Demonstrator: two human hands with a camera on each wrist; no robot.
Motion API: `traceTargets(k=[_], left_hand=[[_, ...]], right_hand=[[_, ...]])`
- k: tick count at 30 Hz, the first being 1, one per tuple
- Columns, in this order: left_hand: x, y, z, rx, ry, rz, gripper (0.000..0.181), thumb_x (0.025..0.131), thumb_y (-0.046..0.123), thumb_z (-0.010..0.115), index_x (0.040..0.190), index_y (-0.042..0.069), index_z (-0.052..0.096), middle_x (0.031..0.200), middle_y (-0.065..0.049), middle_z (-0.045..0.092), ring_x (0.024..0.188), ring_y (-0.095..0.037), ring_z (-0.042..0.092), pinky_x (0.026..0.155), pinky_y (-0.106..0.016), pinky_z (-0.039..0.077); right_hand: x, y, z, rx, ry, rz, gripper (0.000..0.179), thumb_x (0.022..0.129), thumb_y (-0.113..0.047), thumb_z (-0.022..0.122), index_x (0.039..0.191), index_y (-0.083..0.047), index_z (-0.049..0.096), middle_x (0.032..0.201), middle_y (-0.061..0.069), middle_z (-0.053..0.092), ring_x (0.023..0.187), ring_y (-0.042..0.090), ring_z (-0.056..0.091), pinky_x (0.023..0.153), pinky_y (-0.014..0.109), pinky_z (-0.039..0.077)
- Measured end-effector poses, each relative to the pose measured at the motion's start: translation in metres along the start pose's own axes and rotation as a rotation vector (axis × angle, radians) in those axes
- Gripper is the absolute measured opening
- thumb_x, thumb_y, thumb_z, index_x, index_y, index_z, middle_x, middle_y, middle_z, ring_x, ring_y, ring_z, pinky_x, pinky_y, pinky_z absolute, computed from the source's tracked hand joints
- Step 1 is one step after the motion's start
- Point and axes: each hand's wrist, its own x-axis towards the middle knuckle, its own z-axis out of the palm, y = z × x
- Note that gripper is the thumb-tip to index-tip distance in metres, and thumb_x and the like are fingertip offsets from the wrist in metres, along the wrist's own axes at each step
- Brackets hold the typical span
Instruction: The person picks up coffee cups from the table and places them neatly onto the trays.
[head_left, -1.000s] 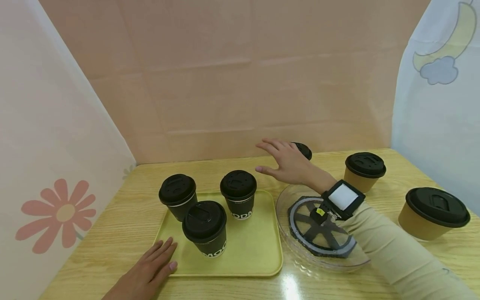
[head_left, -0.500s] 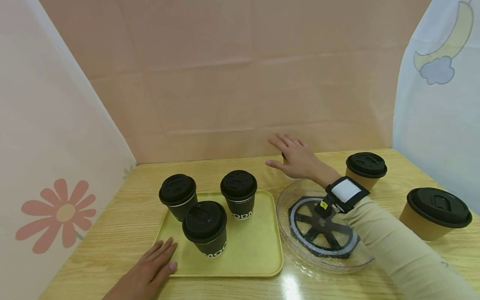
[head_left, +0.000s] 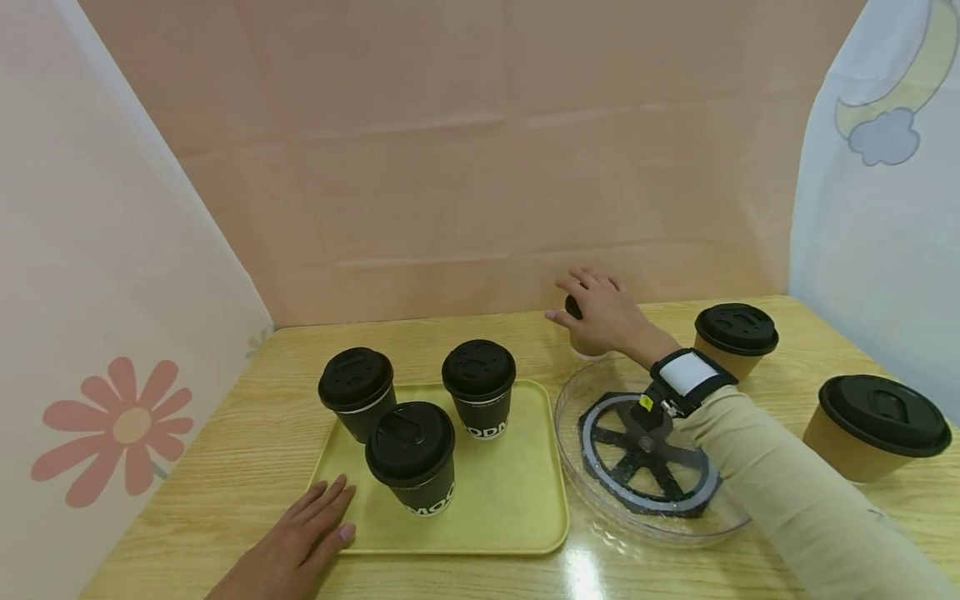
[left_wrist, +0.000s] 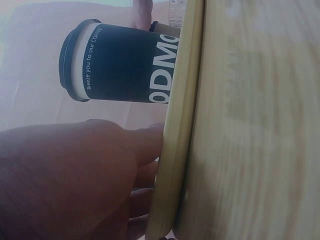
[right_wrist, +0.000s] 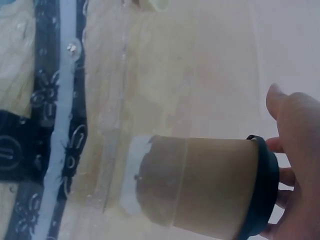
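My right hand [head_left: 600,315] is at the back of the table, over a brown paper cup [right_wrist: 215,185] with a black lid. In the right wrist view its fingers are spread by the lid [right_wrist: 265,190], and the thumb stands apart from the cup. Whether the fingertips touch the lid cannot be told. My left hand [head_left: 296,542] rests with extended fingers on the left edge of a yellow tray [head_left: 517,517]. On that tray stand three black paper cups with black lids: one at the front [head_left: 412,458], one at the left [head_left: 358,392], one at the back right [head_left: 480,387].
A round clear plastic dish [head_left: 577,467] with a dark spoked wheel pattern lies right of the tray, under my right forearm. Two more lidded brown cups stand at the right, one farther back [head_left: 731,337] and a wider one nearer [head_left: 870,425]. A cloth wall [head_left: 480,167] closes the back.
My right hand has moved right and come down over the back brown cup, its fingers bending a little more. The left hand and the black cups have stayed put.
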Motion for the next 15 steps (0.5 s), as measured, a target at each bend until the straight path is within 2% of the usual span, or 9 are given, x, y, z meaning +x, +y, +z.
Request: traceTargets(k=[8, 15], left_hand=[[-0.0019, 0.0004, -0.0006, 0.013, 0.005, 0.000, 0.063, 0.099, 0.052, 0.045, 0.145, 0.009, 0.046, 0.153, -0.012, 0.041, 0.143, -0.043, 0.033, 0.109, -0.061, 0.034], [-0.0017, 0.0007, -0.0012, 0.003, 0.005, 0.003, 0.062, 0.100, 0.051, 0.045, 0.145, 0.008, 0.046, 0.153, -0.014, 0.041, 0.143, -0.044, 0.033, 0.109, -0.061, 0.034]], right_hand=[[-0.0011, 0.0024, 0.0046, -0.005, 0.006, 0.040, 0.060, 0.098, -0.046, 0.052, 0.143, -0.006, 0.046, 0.148, 0.022, 0.042, 0.135, 0.045, 0.039, 0.108, 0.067, 0.031], [0.0000, 0.0059, 0.0072, -0.006, 0.028, 0.020, 0.057, 0.099, -0.044, 0.053, 0.139, -0.003, 0.049, 0.142, 0.023, 0.048, 0.130, 0.045, 0.046, 0.106, 0.064, 0.036]])
